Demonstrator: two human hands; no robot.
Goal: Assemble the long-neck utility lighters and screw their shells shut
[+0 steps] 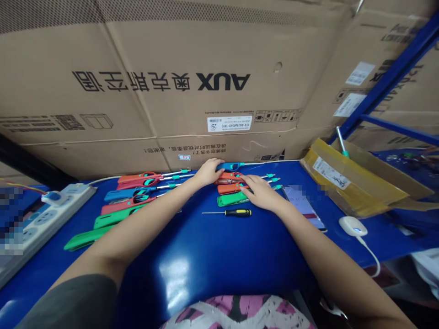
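My left hand (208, 172) is at the back of the blue table, its thumb and fingers closed round the handle end of a blue long-necked lighter (230, 167). My right hand (261, 193) lies over the lighters just in front, fingers apart, touching an orange lighter (226, 177). Beneath it are a second orange lighter (227, 188) and a green lighter (228, 199), partly covered by my fingers. A black and yellow screwdriver (238, 212) lies nearer to me. Left of my left forearm is a row of red, blue and green lighters (116, 218), some hidden by the arm.
A large cardboard box (164, 109) walls off the back. On the left runs a white power strip (44, 224). To the right are a phone (310, 212), an open carton with yellow tape (356, 183) and a white corded device (352, 225).
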